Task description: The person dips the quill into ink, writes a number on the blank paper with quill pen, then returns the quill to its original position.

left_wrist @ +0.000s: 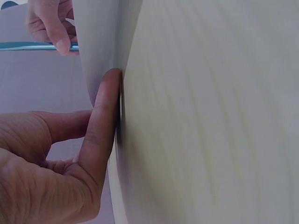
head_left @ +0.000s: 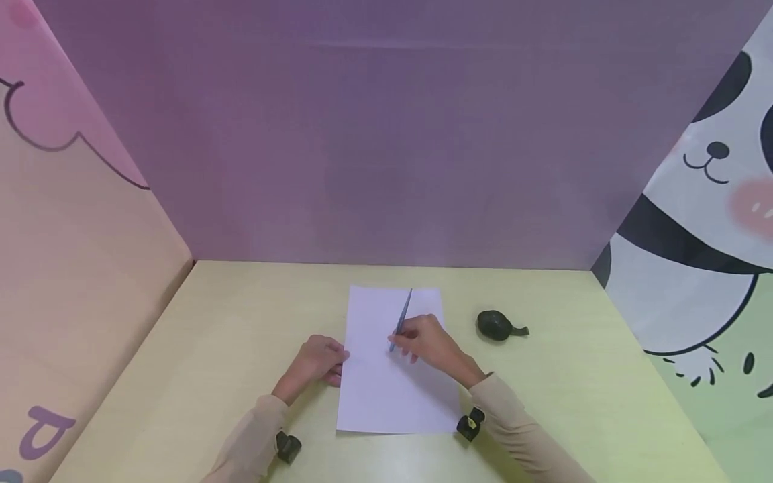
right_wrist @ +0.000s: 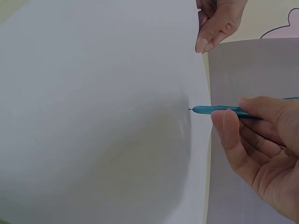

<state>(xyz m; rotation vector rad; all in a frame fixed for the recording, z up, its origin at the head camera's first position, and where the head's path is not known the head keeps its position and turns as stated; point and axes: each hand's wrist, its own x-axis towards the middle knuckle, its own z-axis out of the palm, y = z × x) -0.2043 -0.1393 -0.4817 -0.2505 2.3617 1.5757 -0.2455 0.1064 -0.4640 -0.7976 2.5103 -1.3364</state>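
A white sheet of paper (head_left: 374,396) lies on the pale table. At its left edge my left hand (head_left: 317,362) pinches the sheet, thumb on top; the right wrist view also shows this left hand (right_wrist: 218,23) at the border. My right hand (head_left: 425,342) is over the sheet's middle and holds a teal pen (head_left: 403,312) between thumb and fingers, its tip angled down toward the paper. In the right wrist view the pen (right_wrist: 205,110) has its dark point out, at or just above the paper; contact cannot be told. No marks show on the sheet.
A dark rounded thing with a short flat neck (head_left: 495,325) lies on the table (head_left: 574,376) right of the paper. A purple wall (head_left: 386,147) rises behind the table, with printed panels at both sides. A small black camera sits on each wrist.
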